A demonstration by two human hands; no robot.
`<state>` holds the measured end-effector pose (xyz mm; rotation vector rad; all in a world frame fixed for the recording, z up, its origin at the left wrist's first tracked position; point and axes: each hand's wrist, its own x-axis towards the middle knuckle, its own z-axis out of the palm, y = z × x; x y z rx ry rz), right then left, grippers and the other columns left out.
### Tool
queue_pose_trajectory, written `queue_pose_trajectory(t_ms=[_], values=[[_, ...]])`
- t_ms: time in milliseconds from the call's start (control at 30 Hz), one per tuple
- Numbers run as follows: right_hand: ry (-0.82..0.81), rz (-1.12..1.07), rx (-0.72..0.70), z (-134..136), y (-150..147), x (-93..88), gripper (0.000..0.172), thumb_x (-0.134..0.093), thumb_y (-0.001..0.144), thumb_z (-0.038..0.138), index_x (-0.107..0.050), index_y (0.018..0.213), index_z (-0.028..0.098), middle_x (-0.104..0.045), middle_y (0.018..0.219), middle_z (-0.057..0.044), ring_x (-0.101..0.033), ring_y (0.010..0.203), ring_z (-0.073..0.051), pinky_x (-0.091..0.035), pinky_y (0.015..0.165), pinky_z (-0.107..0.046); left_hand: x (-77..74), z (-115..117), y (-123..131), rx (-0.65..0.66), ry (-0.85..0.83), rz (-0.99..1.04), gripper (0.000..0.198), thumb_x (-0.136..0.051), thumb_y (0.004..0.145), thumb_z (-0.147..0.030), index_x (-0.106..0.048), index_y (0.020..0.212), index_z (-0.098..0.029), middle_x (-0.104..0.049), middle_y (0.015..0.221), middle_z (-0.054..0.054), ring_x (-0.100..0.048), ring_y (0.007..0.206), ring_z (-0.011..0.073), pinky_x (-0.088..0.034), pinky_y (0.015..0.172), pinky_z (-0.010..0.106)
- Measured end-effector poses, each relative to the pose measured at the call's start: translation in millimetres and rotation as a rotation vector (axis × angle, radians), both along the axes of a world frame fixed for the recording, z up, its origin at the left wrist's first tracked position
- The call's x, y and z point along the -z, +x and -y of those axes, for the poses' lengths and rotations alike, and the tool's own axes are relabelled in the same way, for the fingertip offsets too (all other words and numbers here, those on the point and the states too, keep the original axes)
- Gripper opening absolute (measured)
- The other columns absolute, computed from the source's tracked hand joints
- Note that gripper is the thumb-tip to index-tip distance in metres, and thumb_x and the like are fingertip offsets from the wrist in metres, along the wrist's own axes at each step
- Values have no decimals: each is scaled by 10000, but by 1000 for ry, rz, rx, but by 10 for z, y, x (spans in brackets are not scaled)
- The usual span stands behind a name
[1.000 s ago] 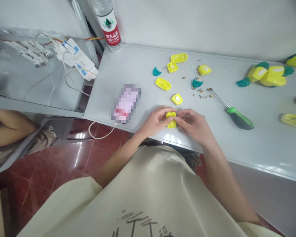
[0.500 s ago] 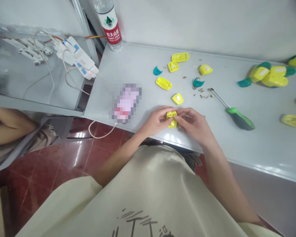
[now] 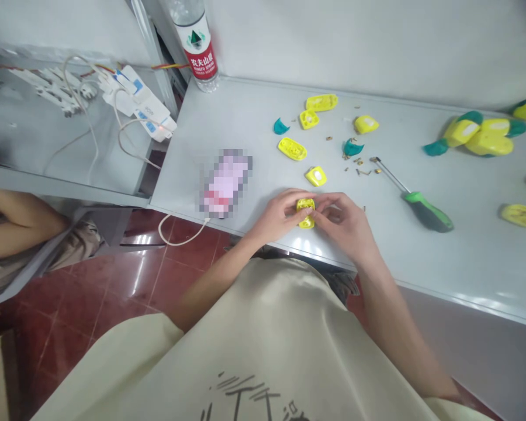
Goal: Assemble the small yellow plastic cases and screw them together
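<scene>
Grey table (image 3: 464, 245) set against wall. At its near edge, left hand (image 3: 278, 216) and right hand (image 3: 348, 225) close together, fingertips meeting. Well to the right, green-handled screwdriver (image 3: 414, 196) lying flat. Pinched between both hands' fingertips, small yellow shell (image 3: 305, 211). Near screwdriver tip, loose screws (image 3: 359, 169).

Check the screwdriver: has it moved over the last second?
No. The screwdriver lies at the same angle, tip beside the loose screws, as before; the slight shift in the picture matches the bottle, so the camera moved.

On table (image 3: 464, 245), near edge: small part (image 3: 305, 212); phone (image 3: 225, 184) left of it, screwdriver (image 3: 414, 199) right w/ screws (image 3: 359, 169) by tip; bottle (image 3: 199, 47) far-left corner.
</scene>
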<state>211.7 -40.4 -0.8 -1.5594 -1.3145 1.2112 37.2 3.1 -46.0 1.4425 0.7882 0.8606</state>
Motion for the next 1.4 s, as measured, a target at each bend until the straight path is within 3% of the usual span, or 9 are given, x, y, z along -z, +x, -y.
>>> queue_pose_trajectory(t_ms=[200,300,500,667,967,1200,1400], values=[[249,325,-137,20,19,17,185,-593,937,370,-710,1053,287,-636,978,-53,-611,754,-171,-521,634,-327,27,2,13,-10,-19,15,367,-635,919,-430,-669,1231,-240,-621,1257,92,-651,1113,183,-589,890,273],[276,365,-166,2,47,1,190,-589,945,372,-722,1060,301,-667,981,-52,-618,741,-174,-528,655,-343,26,-3,-4,0,-14,25,363,-621,929,-419,-664,1245,-245,-617,1266,92,-648,1127,185,-587,896,272],[194,224,-69,-30,60,-28,161,-666,897,412,-743,971,291,-694,971,-54,-625,807,-199,-514,643,-347,15,-16,-37,25,-6,33,366,-587,949,-395,-650,1275,-240,-602,1296,100,-631,1173,199,-572,944,296],[157,111,-1,-24,9,57,128,-722,855,373,-754,951,295,-652,945,-35,-560,728,-156,-493,611,-318,35,-16,-34,23,9,49,359,-581,952,-401,-650,1271,-250,-605,1294,96,-626,1183,197,-569,951,298],[135,107,-59,-35,29,36,172,-695,871,412,-722,985,286,-652,985,-46,-590,763,-166,-514,628,-313,34,-14,-29,12,-9,42,369,-580,950,-415,-641,1271,-244,-610,1307,102,-626,1196,206,-565,972,320],[58,7,-10,-35,7,25,207,-719,851,419,-662,968,259,-633,880,-16,-551,694,-143,-508,604,-300,24,-15,-28,14,10,49,358,-581,951,-407,-650,1260,-241,-624,1298,96,-633,1189,206,-561,975,319],[177,182,-102,-47,46,3,150,-653,907,385,-715,992,278,-641,989,-56,-607,815,-184,-512,618,-318,55,-17,-20,7,25,44,367,-584,947,-415,-647,1264,-240,-623,1293,99,-638,1174,202,-570,954,313]])
